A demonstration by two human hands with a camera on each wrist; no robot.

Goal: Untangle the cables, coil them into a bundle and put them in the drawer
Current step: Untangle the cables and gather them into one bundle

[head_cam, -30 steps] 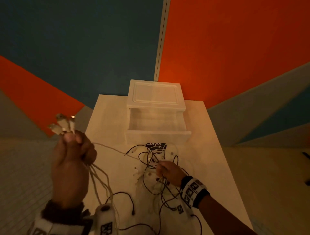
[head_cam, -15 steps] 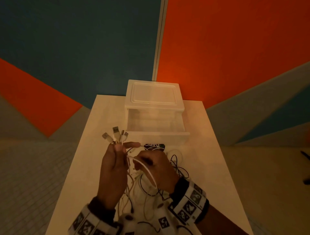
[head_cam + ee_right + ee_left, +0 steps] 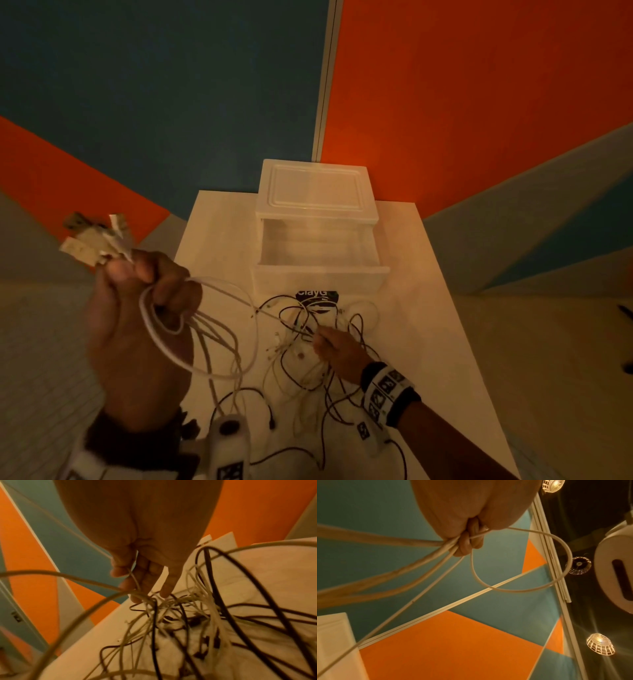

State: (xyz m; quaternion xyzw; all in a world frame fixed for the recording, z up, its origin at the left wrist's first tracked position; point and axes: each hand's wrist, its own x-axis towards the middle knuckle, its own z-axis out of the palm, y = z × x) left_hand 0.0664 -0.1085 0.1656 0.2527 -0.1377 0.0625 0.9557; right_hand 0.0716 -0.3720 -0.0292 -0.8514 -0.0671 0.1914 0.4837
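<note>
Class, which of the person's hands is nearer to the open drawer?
Right. The right hand pinches a white cable in the tangle just in front of the drawer; the left hand grips white cables raised off to the left.

left hand (image 3: 137,329): fingertips hidden behind the gripped white cables (image 3: 219,342).
right hand (image 3: 337,346): fingertips lost in the cable tangle (image 3: 308,349); the grip is unclear.
counter (image 3: 428,308): near edge cut off by the frame.
black label (image 3: 317,296): lettering partly covered by cables.

Cable tangle (image 3: 308,342) on table (image 3: 428,308), before open drawer (image 3: 318,253).
</note>
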